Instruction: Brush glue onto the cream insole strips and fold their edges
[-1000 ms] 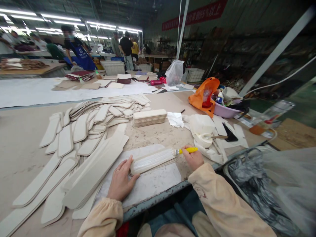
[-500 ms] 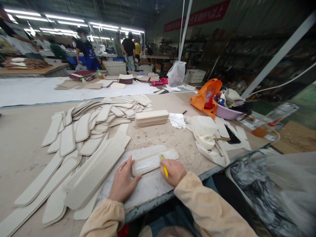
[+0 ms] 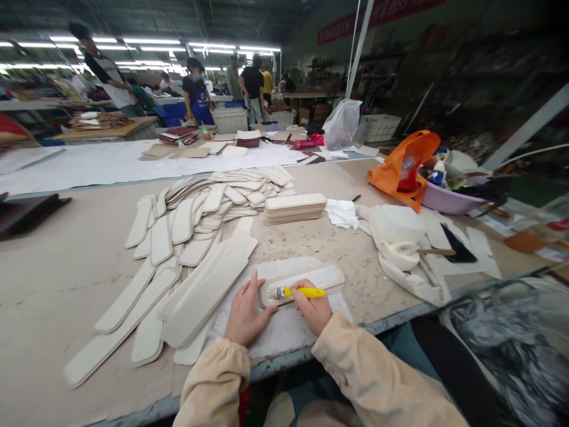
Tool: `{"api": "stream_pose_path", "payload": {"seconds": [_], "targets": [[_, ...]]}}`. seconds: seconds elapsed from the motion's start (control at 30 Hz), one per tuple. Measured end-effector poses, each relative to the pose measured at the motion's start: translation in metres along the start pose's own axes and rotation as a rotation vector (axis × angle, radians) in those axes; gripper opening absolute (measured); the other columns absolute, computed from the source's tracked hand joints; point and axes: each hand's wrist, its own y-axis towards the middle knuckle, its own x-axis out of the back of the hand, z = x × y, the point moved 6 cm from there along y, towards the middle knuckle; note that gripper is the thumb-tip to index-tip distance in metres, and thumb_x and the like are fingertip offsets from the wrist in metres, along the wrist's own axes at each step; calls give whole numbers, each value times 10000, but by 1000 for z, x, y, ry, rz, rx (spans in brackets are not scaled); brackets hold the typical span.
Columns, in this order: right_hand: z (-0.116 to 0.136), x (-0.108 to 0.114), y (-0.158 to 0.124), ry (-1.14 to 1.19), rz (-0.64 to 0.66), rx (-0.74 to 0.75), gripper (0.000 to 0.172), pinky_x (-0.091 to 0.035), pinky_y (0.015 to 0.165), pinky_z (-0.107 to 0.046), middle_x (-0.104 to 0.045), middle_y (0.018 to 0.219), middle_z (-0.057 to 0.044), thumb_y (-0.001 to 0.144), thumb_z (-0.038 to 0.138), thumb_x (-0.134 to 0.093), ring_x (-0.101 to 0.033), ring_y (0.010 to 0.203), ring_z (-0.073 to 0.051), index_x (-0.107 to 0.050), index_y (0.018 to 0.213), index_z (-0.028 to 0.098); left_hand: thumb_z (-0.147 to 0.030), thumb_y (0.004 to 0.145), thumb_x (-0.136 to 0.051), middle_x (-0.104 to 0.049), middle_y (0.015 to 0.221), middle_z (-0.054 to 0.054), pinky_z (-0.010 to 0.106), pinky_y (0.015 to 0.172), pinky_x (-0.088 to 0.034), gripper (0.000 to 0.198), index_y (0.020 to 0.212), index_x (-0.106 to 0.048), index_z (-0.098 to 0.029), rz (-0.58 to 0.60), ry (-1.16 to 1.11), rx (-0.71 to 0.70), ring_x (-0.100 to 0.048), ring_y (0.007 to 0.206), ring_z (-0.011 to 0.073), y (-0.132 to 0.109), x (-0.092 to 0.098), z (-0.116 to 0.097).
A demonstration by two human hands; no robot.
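My right hand [image 3: 313,309] grips a small yellow-handled brush [image 3: 299,292], its bristles lying at the left end of a cream strip [image 3: 326,276] that tops a small stack on a white sheet [image 3: 288,329]. My left hand [image 3: 246,312] rests flat with fingers spread, pressing the left end of that stack. Just left of it lies a fanned pile of long cream strips [image 3: 202,290].
Many shorter cream pieces [image 3: 213,201] are spread behind, with a neat stack [image 3: 295,208] beside them. At the right are a glue cup with a stick [image 3: 402,252], white cloths, an orange bag [image 3: 402,166] and a purple basin [image 3: 447,200]. Other people stand at far tables.
The brush swept from the strip's right end to its left end, the hand turning so the bristles point left. The view shifted, so the scene sits further right.
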Motion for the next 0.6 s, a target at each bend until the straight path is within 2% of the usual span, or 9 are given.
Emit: {"api": "stream_pose_path", "payload": {"seconds": [0.17,0.3,0.43,0.5,0.6], "targets": [[0,20,3,-58,-115,26,243,-356,495,-216,-468,532,45,839,406,-471,-443,490,-102,-552,820,177,-360,697,-642,-539,1237,67,442,1002,-341,966,1427,-28,-203,1,-1,-14,-420,1200,262,0,-1,-1],[9,3,0,-17,-47,49,246,-376,509,-212,-484,543,48,856,411,-447,-457,493,-100,-547,854,186,-359,700,-639,-542,1230,66,441,995,-346,967,1426,-18,-213,-7,-9,-4,-437,1185,251,0,0,-3],[14,-11,-2,-70,-1,108,230,-395,546,-216,-527,589,30,860,383,-435,-503,560,-114,-559,844,189,-352,710,-627,-535,1240,69,433,997,-342,943,1424,-25,-224,4,-13,3,-441,1182,239,0,0,-5],[12,-5,-1,-97,-26,123,228,-393,551,-220,-534,603,25,861,376,-430,-513,577,-119,-559,841,189,-360,715,-621,-528,1250,71,438,998,-340,928,1424,-38,-219,12,-1,4,-437,1189,247,0,-1,-5],[7,19,0,-134,-93,141,228,-384,554,-224,-524,609,24,863,371,-427,-507,582,-121,-557,833,186,-384,732,-597,-523,1257,72,447,1004,-338,911,1425,-34,-204,20,34,0,-429,1197,260,1,-3,-4]]}}
